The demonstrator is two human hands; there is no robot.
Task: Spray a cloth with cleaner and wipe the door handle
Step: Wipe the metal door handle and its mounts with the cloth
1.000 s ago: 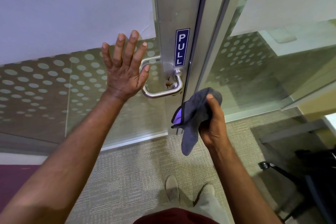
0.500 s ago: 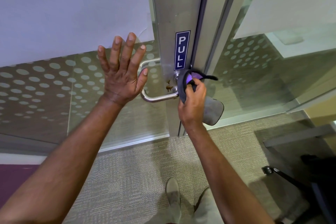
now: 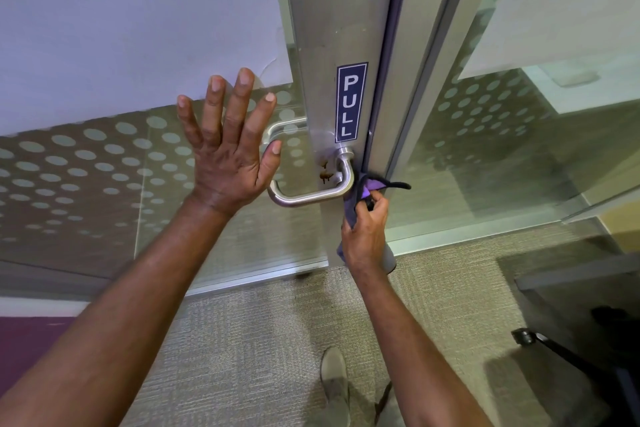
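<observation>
A brushed-steel lever door handle (image 3: 304, 197) sticks out from the metal door stile under a blue PULL sticker (image 3: 350, 102). Brown smears (image 3: 325, 174) mark the stile just behind the handle. My right hand (image 3: 365, 234) grips a grey and purple cloth (image 3: 360, 191) and holds it against the handle's right bend. My left hand (image 3: 230, 146) lies flat with fingers spread on the glass door, just left of the handle. No spray bottle is in view.
The glass door (image 3: 104, 166) has a frosted dot pattern. A fixed glass panel (image 3: 502, 149) stands to the right of the frame. Beige carpet (image 3: 259, 340) covers the floor, my shoe (image 3: 334, 374) on it. A dark chair base (image 3: 554, 350) sits at lower right.
My right hand has risen from below the handle and brought the cloth onto the handle's right bend, then slid slightly down. My left hand stays spread on the glass.
</observation>
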